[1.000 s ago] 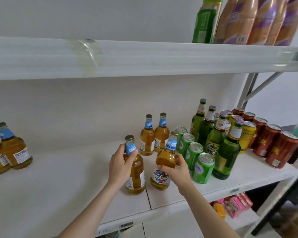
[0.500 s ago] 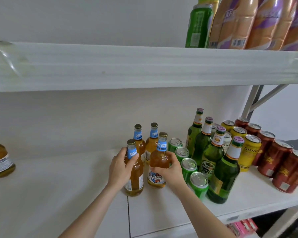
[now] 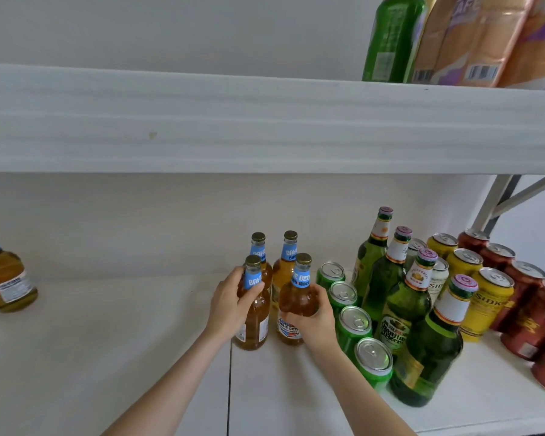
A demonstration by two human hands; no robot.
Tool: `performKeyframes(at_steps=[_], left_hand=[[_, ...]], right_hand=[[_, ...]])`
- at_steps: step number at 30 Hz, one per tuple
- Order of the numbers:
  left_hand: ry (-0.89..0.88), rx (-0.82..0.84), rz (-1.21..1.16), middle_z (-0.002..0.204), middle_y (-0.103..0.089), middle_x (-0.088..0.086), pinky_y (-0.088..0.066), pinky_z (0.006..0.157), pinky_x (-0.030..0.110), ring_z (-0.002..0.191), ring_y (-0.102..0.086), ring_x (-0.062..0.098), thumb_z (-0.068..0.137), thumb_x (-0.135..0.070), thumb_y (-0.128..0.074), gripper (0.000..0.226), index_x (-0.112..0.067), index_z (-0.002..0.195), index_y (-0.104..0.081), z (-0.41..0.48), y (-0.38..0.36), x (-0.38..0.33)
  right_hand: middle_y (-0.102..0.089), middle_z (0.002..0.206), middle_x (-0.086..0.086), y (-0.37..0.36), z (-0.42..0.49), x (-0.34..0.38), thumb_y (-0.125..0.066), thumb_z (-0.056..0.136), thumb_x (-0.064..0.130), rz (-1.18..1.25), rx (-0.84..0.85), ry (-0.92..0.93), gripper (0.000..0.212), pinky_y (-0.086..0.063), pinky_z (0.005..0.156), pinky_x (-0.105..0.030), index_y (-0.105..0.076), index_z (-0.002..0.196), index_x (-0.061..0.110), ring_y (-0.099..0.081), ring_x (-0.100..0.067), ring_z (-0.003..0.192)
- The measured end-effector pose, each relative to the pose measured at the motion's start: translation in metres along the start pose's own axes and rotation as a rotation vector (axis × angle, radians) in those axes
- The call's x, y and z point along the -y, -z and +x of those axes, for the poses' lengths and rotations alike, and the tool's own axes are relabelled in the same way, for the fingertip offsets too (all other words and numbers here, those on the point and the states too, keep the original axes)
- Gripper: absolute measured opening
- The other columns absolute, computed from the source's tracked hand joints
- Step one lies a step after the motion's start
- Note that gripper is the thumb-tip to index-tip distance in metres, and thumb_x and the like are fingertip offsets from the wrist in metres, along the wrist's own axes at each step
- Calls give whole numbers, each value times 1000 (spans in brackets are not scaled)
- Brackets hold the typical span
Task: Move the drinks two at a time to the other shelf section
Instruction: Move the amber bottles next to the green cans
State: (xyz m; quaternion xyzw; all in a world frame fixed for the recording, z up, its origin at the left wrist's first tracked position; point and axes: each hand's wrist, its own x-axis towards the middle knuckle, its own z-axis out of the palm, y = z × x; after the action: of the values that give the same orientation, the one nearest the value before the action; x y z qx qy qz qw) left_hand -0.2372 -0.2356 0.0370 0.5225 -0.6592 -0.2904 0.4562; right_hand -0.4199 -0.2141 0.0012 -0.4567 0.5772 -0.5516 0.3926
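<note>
Left amber bottle (image 3: 257,328) and right amber bottle (image 3: 297,298) stand upright side by side on the lower shelf (image 3: 123,357), just right of its seam (image 3: 229,388). The left hand (image 3: 229,306) grips the first at its shoulder, the right hand (image 3: 314,320) wraps the second's body. Two like bottles (image 3: 282,272) stand behind, green cans (image 3: 354,325) just beside the right hand, green bottles (image 3: 400,313), yellow cans (image 3: 488,303) and red cans (image 3: 529,322) beyond; far left, another amber bottle (image 3: 7,281)

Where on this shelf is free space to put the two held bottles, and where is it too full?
Free: the bare shelf board between the amber bottles at far left and the held bottles in the left hand and right hand. Crowded: to their right, green cans, green bottles, yellow cans and red cans stand packed.
</note>
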Motion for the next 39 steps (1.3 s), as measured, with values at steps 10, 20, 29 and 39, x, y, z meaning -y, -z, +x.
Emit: performKeyframes(at_steps=[10,20,29,39], left_hand=[[8,-37,-68,110,-67,-16,-56,89,44,106,-63,9,80,-62,-61,40,-39,113,-56,4,-7,15],[183,56,-135,118,-62,-17,-47,78,4,107,-60,-1,80,-22,-79,53,-41,119,-47,-47,-8,49],[245,5,-127,104,-63,-17,-47,70,2,92,-63,-3,79,-15,-80,54,-30,121,-51,-50,-20,60],[234,-8,-148,110,-67,-8,-51,74,7,98,-66,7,78,-15,-81,55,-30,121,-50,-43,-30,73]], right_hand=[[-62,118,13,-6,4,-13,-88,63,6,25,31,37,80,-50,75,-12,-48,127,30,-60,0,106],[-50,140,3,0,-17,-41,-87,67,5,80,1,8,98,-54,93,-26,-33,147,21,-58,-8,118],[-61,122,13,-5,-15,-42,-83,73,11,34,-36,24,70,-54,92,-27,-46,129,32,-61,-5,110],[-64,117,12,-7,-11,-40,-84,74,16,-35,-64,15,70,-49,79,-7,-45,131,28,-60,5,104]])
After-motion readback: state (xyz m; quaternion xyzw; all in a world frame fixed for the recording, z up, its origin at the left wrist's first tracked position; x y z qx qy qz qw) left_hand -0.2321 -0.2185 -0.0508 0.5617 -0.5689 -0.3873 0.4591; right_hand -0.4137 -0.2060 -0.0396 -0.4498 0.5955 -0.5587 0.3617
